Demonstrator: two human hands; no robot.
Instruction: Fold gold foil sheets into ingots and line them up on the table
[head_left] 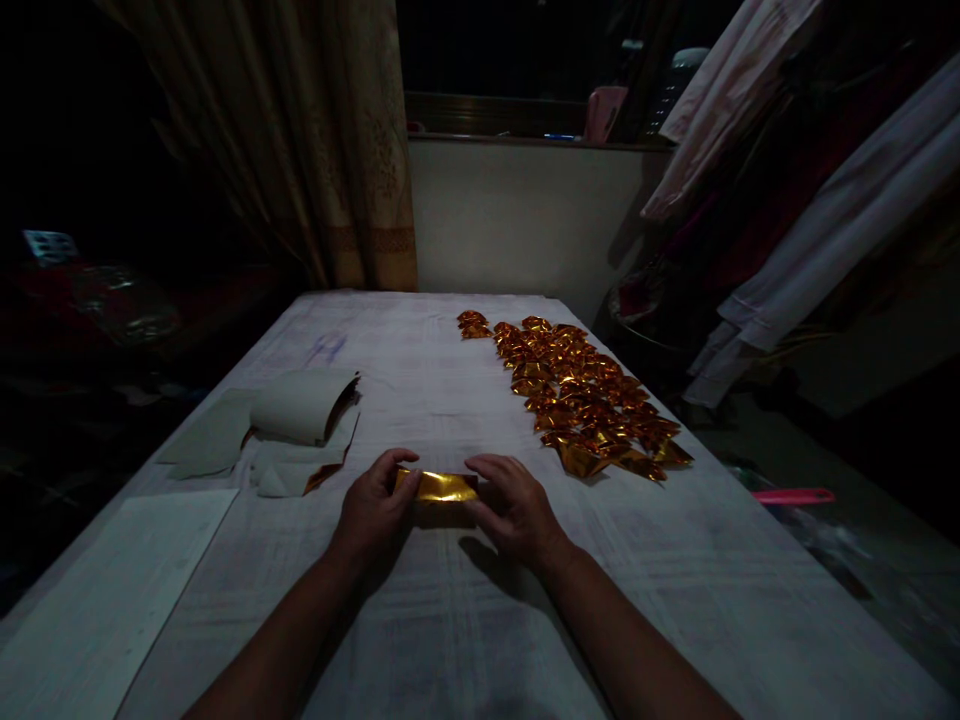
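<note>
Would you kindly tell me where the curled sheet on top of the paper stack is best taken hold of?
Probably at the raised right edge of the curled sheet, coming from the right: that edge arches up off the paper stack, leaving a gap for fingers, while its left side lies flat.

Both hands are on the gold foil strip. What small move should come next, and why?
Probably fold one end over: the left hand and right hand pinch the ends of the long gold foil strip, while the folded gold pieces in the pile at right are shorter.
</note>
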